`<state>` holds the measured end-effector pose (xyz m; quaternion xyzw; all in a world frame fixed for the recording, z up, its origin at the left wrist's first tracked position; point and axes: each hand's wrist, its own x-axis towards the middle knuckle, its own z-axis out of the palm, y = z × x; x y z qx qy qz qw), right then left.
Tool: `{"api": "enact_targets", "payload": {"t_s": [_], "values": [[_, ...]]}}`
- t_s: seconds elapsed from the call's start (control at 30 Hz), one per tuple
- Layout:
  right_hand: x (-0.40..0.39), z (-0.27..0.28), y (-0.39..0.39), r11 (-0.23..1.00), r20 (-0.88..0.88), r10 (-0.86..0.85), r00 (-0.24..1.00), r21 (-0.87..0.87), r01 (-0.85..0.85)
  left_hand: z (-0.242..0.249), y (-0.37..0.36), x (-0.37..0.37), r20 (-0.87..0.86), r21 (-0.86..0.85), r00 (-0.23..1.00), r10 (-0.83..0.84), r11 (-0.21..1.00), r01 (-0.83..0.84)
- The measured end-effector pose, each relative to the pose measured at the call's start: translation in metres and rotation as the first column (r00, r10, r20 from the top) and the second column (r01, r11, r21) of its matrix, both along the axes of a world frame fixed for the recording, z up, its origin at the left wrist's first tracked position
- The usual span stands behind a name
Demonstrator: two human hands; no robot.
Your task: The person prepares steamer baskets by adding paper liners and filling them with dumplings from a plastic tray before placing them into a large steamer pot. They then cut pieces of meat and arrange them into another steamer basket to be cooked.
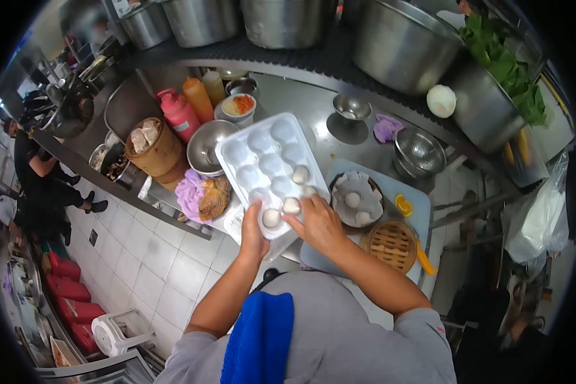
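Note:
A white plastic tray [253,160] with round hollows is tilted over the counter, several pale dough balls [271,218] in its lower part. My left hand [255,232] grips the tray's lower left edge. At the lower right edge is my right hand [320,225], its fingers over the tray by the dough balls; whether it pinches one is hard to see. Right of the tray, a paper-lined bowl [370,191] holds more pale balls. A bamboo steamer lid [392,246] lies in front of that bowl, on a pale blue board [417,211].
Sauce bottles [179,115], a bamboo steamer [160,148] and a steel bowl [205,146] stand left. Metal bowls [419,152] and a purple cloth [386,128] lie at the back right. Large pots [403,45] line the shelf above. A person [35,166] is at far left.

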<state>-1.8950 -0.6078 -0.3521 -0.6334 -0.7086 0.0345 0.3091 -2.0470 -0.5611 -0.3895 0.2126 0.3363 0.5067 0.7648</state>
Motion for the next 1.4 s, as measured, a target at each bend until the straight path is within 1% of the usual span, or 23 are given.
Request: {"api": "enact_targets", "payload": {"t_s": [0.03,0.07,0.1,0.13,0.23,0.3,0.33,0.4,0.47,0.5,0.6,0.7,0.77,0.83,0.9,0.97,1.07,1.13,1.17,1.27,1.3,1.37,1.4], "values": [[-0.002,-0.002,0.004,0.999,-0.022,-0.008,1.000,0.034,0.009,0.007,0.000,0.001,0.009,0.005,1.000,0.009,1.000,-0.009],[-0.003,-0.006,0.005,0.998,-0.045,-0.024,0.999,0.064,0.027,0.014,-0.001,0.002,0.026,-0.051,1.000,0.011,0.999,-0.009],[-0.003,-0.010,0.010,0.999,-0.085,-0.038,0.996,0.017,0.039,0.015,0.000,0.001,0.046,-0.058,0.999,-0.014,0.998,0.017],[-0.005,-0.014,0.010,0.999,-0.100,-0.044,0.994,0.014,0.045,0.016,0.005,0.001,0.068,-0.052,0.997,-0.040,0.998,0.043],[-0.010,-0.018,0.011,0.998,-0.142,-0.054,0.988,0.016,0.057,0.019,0.009,0.005,0.046,-0.035,0.999,0.017,0.999,-0.015],[-0.009,-0.021,0.016,0.998,-0.251,-0.057,0.966,-0.051,0.045,0.020,0.009,0.006,0.016,-0.030,0.998,0.066,0.997,-0.065],[-0.007,-0.024,0.017,0.995,-0.299,-0.067,0.952,-0.093,0.041,0.015,0.011,0.006,0.018,-0.016,0.998,0.064,0.998,-0.064],[-0.005,-0.027,0.023,0.996,-0.369,-0.088,0.925,-0.062,0.070,0.000,0.016,0.009,0.024,0.004,0.997,0.068,0.998,-0.068],[-0.005,-0.027,0.029,0.997,-0.412,-0.070,0.908,-0.006,0.074,0.012,0.010,0.013,0.002,0.018,0.996,0.090,0.996,-0.090],[-0.007,-0.025,0.030,0.995,-0.382,-0.074,0.921,0.031,0.093,0.015,0.010,0.013,-0.006,0.029,0.994,0.106,0.994,-0.106],[-0.012,-0.020,0.034,0.999,-0.410,-0.038,0.911,0.017,0.049,0.023,0.010,0.009,-0.023,0.051,0.992,0.122,0.991,-0.120],[-0.001,-0.012,0.041,0.998,-0.571,0.040,0.820,-0.009,-0.056,0.020,0.017,0.004,0.018,0.098,0.994,0.106,0.989,-0.108],[0.029,0.017,0.039,0.988,-0.624,-0.067,0.778,-0.151,-0.037,0.023,0.017,-0.001,0.013,0.078,0.993,0.114,0.990,-0.115],[0.084,0.020,0.036,0.975,-0.694,-0.125,0.710,-0.217,-0.041,0.015,0.018,-0.014,0.006,0.058,0.993,0.114,0.992,-0.114],[0.158,-0.020,0.033,0.969,-0.626,-0.123,0.770,-0.244,-0.045,0.016,0.012,-0.020,0.023,0.042,0.993,0.118,0.992,-0.118],[0.182,-0.011,0.008,0.884,-0.536,-0.223,0.814,-0.463,-0.062,0.014,0.006,-0.029,0.014,0.020,0.993,0.118,0.993,-0.118],[0.187,-0.004,-0.012,0.778,-0.255,-0.192,0.948,-0.628,-0.011,0.007,-0.001,-0.039,-0.013,0.007,0.993,0.116,0.993,-0.116],[0.184,-0.005,-0.017,0.811,-0.001,-0.083,0.997,-0.581,0.067,0.006,-0.006,-0.043,-0.007,-0.001,0.993,0.118,0.993,-0.118],[0.184,-0.006,-0.020,0.831,0.131,-0.034,0.991,-0.547,0.101,0.005,-0.006,-0.043,0.000,-0.001,0.993,0.114,0.993,-0.114],[0.189,-0.022,-0.020,0.919,0.219,0.119,0.968,-0.393,-0.024,0.000,-0.006,-0.044,0.037,-0.008,0.995,0.096,0.995,-0.095],[0.190,-0.025,-0.021,0.916,0.249,0.081,0.965,-0.399,0.027,-0.001,-0.005,-0.043,0.053,-0.009,0.995,0.090,0.996,-0.089],[0.179,-0.009,-0.023,0.904,0.313,0.008,0.950,-0.409,0.128,0.003,-0.007,-0.035,0.073,-0.030,0.994,0.077,0.997,-0.076],[0.176,-0.007,-0.024,0.908,0.337,-0.030,0.941,-0.384,0.166,0.004,-0.007,-0.034,0.082,-0.043,0.994,0.074,0.997,-0.070]]}}
